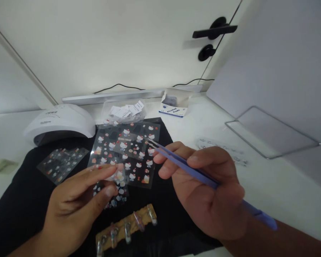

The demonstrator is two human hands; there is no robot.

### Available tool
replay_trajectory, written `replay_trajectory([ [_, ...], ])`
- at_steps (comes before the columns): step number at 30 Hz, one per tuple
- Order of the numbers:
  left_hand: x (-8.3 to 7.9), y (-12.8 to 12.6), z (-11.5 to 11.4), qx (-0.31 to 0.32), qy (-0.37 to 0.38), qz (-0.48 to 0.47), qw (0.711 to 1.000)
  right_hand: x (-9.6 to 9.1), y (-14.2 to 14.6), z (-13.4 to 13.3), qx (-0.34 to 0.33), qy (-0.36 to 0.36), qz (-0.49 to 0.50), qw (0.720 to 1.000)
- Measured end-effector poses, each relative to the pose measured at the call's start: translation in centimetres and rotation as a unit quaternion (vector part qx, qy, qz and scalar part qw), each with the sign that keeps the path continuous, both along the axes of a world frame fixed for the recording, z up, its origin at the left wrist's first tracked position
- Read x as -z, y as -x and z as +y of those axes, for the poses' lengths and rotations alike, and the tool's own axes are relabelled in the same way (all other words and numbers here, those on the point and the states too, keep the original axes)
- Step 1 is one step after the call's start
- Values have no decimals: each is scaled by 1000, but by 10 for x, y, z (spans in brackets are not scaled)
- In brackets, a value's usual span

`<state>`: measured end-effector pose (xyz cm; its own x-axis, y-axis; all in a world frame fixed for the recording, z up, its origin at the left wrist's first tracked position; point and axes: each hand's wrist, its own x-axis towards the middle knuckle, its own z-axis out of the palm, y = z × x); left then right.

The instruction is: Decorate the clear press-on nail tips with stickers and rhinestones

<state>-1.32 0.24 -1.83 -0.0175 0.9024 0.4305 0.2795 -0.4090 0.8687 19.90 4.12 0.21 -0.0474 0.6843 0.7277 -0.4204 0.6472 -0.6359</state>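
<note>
My right hand (203,189) is closed around purple tweezers (192,169), whose metal tips hover over a sticker sheet (128,150) printed with small white cat figures on a black mat (24,200). My left hand (75,203) pinches the lower edge of a small sticker sheet (117,189) between thumb and forefinger. A wooden holder (125,226) carrying several clear nail tips lies at the front, below both hands.
A white nail lamp (60,123) stands at the back left. Another sticker sheet (61,164) lies left on the mat. A clear bag of packets (124,110) and an alcohol pads box (173,105) sit behind. A wire frame (273,132) leans at the right.
</note>
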Motion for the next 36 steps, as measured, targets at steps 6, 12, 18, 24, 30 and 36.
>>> replay_trajectory([
  [6, 0, -1, 2, -1, 2, -4, 1000, -1, -1, 1, 4, -6, -1, 1000],
  [12, 4, 0, 0, -10, 3, -13, 1000, -1, 0, 1, 4, 3, 2, 1000],
  [18, 1, 0, -2, 8, 1, -10, 1000, 1, 2, -3, -1, 1, -4, 1000],
  [24, 0, 0, -2, 66, -8, 8, 998, 6, 2, -7, -3, -3, -34, 999],
  [30, 6, 1, -2, 71, -2, -131, 989, 7, -2, -2, 9, -46, -53, 997],
  [36, -3, 6, 17, 54, -79, -214, 972, 2, -6, 6, -13, -63, -81, 995],
])
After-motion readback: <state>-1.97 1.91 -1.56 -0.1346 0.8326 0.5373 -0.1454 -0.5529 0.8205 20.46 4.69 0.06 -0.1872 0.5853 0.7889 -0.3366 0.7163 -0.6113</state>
